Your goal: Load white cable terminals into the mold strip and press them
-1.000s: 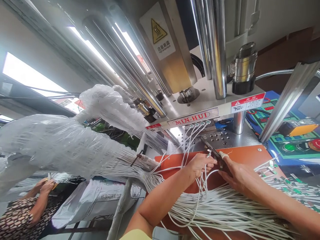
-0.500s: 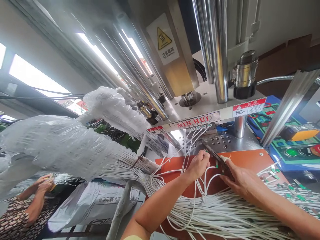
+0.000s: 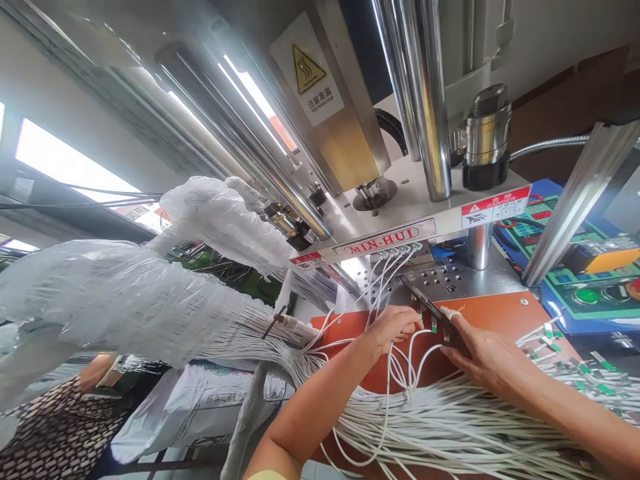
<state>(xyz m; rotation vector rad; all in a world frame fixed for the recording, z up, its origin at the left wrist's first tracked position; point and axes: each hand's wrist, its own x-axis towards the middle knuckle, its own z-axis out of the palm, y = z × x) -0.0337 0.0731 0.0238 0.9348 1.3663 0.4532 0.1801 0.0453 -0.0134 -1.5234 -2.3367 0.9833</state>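
Observation:
My right hand (image 3: 475, 347) grips a long dark metal bar-like fixture (image 3: 429, 308), held at a slant above the orange mat (image 3: 493, 317). A wrap is on one finger. Small green-and-metal connector ends (image 3: 434, 327) sit along the fixture's edge, and white cables (image 3: 411, 373) loop down from it. Beside that edge, my left hand (image 3: 397, 325) is closed in a pinch on the end of a white cable; its tip is mostly hidden by the fingers. Below both hands lies a thick spread of white cables (image 3: 425, 420), with green-tipped connectors (image 3: 595, 380) at the right.
Just beyond stands a press (image 3: 385, 240) with steel columns and a high-temperature label; several cabled connectors (image 3: 400, 252) sit under its plate. A control panel (image 3: 595, 293) is at right. Plastic-wrapped cable bundles (image 3: 110, 300) hang at left, near another person's patterned sleeve (image 3: 55, 420).
My left hand has moved slightly down, its fingers now at the fixture's edge. My right hand keeps hold of the fixture. The other person's hands have mostly gone behind the wrapped bundle.

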